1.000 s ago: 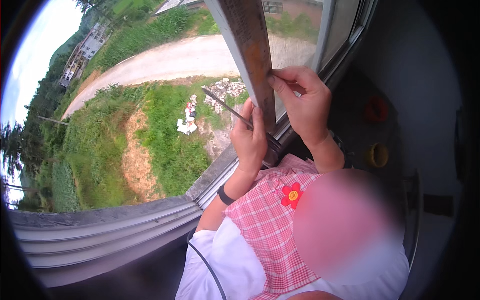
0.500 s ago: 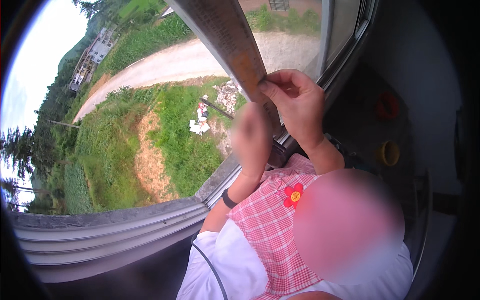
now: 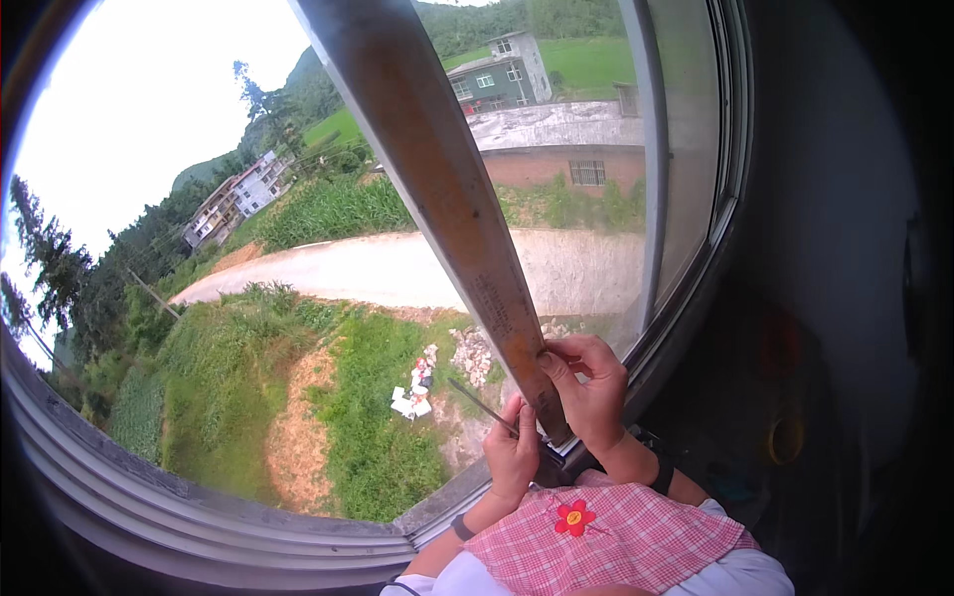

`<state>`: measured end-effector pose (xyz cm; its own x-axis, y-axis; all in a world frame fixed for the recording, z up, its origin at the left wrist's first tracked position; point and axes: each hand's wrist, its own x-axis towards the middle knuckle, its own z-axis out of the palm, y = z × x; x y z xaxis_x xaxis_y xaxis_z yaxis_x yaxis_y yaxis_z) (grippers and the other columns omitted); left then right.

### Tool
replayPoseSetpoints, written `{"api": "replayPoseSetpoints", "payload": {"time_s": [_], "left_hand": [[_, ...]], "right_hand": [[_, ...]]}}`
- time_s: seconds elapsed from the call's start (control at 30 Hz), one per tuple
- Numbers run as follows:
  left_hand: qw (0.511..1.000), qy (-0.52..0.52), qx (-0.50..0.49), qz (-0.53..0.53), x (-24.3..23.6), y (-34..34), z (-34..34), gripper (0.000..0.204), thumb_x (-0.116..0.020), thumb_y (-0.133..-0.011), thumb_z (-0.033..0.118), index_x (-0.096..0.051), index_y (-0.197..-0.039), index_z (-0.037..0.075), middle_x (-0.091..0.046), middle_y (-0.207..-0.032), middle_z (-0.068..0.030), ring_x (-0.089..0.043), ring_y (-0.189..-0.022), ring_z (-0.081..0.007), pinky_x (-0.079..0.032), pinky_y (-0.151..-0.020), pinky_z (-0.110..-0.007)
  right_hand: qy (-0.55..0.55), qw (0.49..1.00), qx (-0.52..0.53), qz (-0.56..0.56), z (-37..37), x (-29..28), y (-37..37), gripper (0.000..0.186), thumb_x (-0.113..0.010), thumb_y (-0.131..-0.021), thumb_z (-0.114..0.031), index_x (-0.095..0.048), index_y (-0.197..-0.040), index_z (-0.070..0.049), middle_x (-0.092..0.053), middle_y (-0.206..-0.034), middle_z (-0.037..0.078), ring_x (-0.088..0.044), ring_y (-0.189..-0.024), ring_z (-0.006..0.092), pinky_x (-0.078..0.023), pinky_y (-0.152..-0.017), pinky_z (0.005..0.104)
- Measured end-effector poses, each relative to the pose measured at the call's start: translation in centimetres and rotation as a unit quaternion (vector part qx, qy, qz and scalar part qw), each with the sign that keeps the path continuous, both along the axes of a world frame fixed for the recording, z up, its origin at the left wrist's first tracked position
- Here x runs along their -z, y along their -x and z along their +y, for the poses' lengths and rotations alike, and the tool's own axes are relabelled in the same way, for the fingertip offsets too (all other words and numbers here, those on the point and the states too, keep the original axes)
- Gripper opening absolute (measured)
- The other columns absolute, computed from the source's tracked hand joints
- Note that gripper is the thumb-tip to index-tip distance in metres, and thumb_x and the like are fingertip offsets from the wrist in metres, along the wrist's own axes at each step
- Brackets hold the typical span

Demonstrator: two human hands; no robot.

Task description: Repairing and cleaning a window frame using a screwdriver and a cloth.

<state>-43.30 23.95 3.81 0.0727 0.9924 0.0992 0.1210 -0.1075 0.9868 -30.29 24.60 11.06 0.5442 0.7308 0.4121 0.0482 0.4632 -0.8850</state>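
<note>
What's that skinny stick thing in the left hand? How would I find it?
Find the big open window frame, then the long rusty metal bar leaning across it. At its bottom end, the left hand grips a thin dark rod. It is far slimmer and darker than the broad bar pinched by the right hand.

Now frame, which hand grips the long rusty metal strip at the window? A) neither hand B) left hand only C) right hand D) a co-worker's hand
C: the right hand pinches the lower end of the long metal strip, while the left hand beside it holds a thin dark tool instead.
</note>
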Motion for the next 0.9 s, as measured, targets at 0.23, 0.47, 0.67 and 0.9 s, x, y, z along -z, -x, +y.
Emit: {"api": "replayPoseSetpoints", "payload": {"time_s": [0.23,0.47,0.67,0.9], "left_hand": [[1.000,-0.010,-0.017,0.013,7.0,-9.2,4.5,0.036,-0.061,-0.095,0.025,-0.064,-0.120,-0.001,-0.069,-0.077,-0.0045,-0.061,-0.068,-0.0079,-0.049,-0.062,-0.026],[0.999,-0.021,0.006,0.029,7.5,-13.2,6.5,0.031,-0.061,-0.096,0.016,-0.062,-0.122,-0.002,-0.069,-0.095,-0.0019,-0.059,-0.083,-0.0041,-0.047,-0.072,-0.019],[0.997,-0.052,-0.004,0.065,6.5,-14.6,6.1,0.031,-0.057,-0.096,0.027,-0.065,-0.120,0.009,-0.069,-0.080,-0.0150,-0.068,-0.075,-0.0152,-0.050,-0.065,-0.030],[1.000,-0.023,0.007,0.005,6.0,-14.4,5.4,0.031,-0.058,-0.097,0.022,-0.063,-0.122,0.004,-0.070,-0.083,-0.0105,-0.065,-0.077,-0.0105,-0.050,-0.068,-0.027]], "right_hand": [[0.088,0.991,-0.095,0.033,4.6,2.7,-11.7,0.016,-0.073,-0.086,-0.008,-0.065,-0.095,0.002,-0.069,-0.083,0.004,-0.064,-0.076,0.0083,-0.053,-0.070,0.0223],[0.109,0.983,-0.138,-0.055,7.0,2.9,-17.3,0.013,-0.067,-0.091,-0.008,-0.062,-0.096,0.002,-0.064,-0.080,0.002,-0.058,-0.066,0.0058,-0.050,-0.062,0.0208],[0.087,0.970,-0.061,-0.217,6.4,2.5,-18.7,0.011,-0.064,-0.090,-0.010,-0.061,-0.094,0.000,-0.062,-0.085,0.014,-0.064,-0.071,0.0253,-0.050,-0.064,0.0323],[0.046,0.953,0.013,-0.298,5.6,1.5,-17.1,0.011,-0.055,-0.092,-0.012,-0.057,-0.091,-0.001,-0.059,-0.086,0.019,-0.060,-0.081,0.0424,-0.047,-0.071,0.0454]]}}
